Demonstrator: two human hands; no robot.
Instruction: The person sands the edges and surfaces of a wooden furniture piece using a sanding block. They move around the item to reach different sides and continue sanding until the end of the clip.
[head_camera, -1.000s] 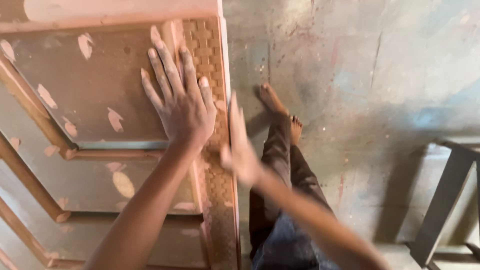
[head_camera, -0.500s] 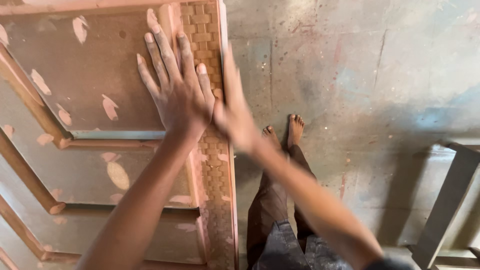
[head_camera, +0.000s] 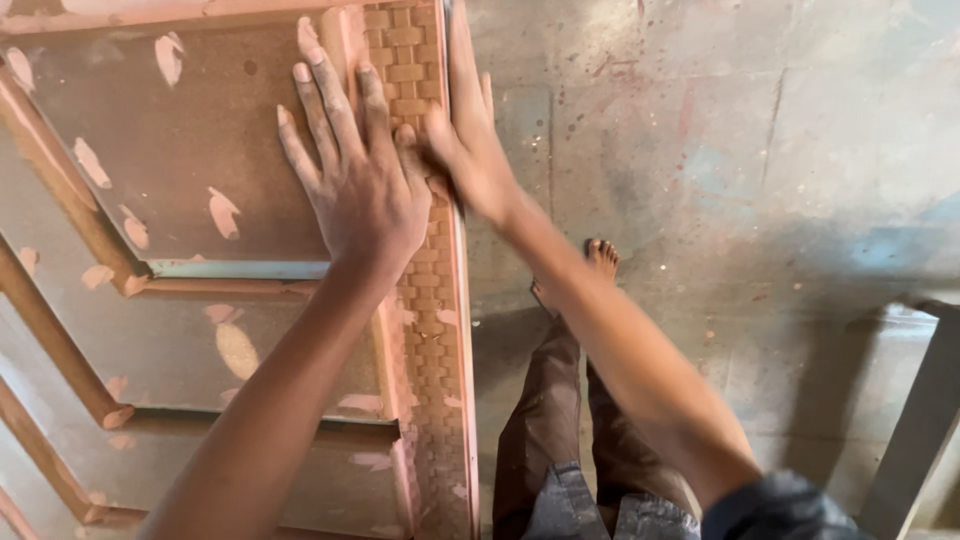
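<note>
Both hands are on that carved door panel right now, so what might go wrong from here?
The right hand runs along the door panel's thin outer edge, so a splinter or scrape seems possible. The left hand presses flat on the face, near pale filler patches; if soft, they could smear. Bare feet stand below that edge.

The left hand (head_camera: 362, 190) lies flat, fingers spread, on a panelled wooden door (head_camera: 190, 150) spotted with pale filler. The right hand (head_camera: 470, 140) presses edge-on along the door's basket-weave carved border (head_camera: 430, 330). Bare feet (head_camera: 598, 258) stand on the stained concrete floor (head_camera: 750, 130) just beside it.
</note>
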